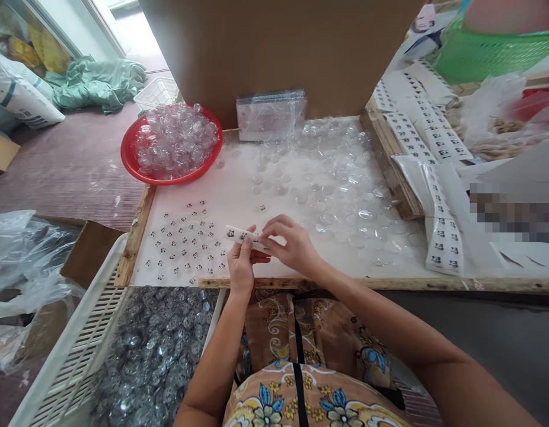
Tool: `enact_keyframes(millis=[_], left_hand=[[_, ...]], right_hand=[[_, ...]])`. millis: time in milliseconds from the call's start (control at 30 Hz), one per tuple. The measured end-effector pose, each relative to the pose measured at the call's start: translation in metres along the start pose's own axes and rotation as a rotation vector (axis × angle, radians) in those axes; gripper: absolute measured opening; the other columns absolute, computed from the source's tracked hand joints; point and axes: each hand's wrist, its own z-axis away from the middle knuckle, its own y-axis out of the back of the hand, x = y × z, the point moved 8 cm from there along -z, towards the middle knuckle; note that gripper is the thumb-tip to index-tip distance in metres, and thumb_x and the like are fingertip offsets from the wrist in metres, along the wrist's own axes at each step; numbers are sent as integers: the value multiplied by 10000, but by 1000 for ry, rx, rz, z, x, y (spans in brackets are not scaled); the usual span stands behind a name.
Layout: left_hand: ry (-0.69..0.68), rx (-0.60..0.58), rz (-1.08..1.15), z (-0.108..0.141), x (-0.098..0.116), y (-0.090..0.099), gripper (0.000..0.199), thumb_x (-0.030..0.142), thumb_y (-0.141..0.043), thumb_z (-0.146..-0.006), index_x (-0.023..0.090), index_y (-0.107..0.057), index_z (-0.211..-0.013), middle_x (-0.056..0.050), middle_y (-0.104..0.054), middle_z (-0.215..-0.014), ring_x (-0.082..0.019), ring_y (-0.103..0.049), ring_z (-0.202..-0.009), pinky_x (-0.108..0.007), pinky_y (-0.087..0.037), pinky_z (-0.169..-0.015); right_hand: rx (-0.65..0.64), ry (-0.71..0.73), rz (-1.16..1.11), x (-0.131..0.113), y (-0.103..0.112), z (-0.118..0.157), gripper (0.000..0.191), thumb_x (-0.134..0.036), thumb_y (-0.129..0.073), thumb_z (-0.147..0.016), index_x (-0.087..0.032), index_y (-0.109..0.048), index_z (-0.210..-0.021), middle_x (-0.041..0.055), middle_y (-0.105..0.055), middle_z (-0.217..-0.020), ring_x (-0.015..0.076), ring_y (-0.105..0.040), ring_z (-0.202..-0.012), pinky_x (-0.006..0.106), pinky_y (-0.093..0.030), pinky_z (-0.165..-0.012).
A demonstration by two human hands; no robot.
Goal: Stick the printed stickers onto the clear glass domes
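Observation:
A white strip of small panda stickers (235,233) is held over the front edge of the white work surface (230,198). My left hand (242,264) grips it from below, thumb on top. The fingertips of my right hand (290,242) are pinched at the strip's right end. Many clear round pieces with panda prints (194,241) lie in loose rows left of my hands. One more printed piece (262,207) sits just beyond them. Plain clear round pieces (328,218) are scattered to the right.
A red bowl (128,157) heaped with clear pieces stands at the back left, beside a clear plastic box (270,118). More sticker strips (439,219) lie right of a wooden rail (396,172). At lower left, a white crate (85,332) holds many clear pieces.

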Motion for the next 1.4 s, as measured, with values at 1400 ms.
enact_keyframes(millis=[1400], left_hand=[[-34, 49, -10, 1, 3, 4, 544, 549, -640, -789, 118, -695, -1117, -28, -674, -651, -126, -634, -475, -228, -540, -453]], right_hand=[[-339, -514, 454, 93, 3, -19, 506, -238, -670, -799, -178, -479, -1264, 113, -643, -1039, 205, -618, -803, 301, -450, -689]])
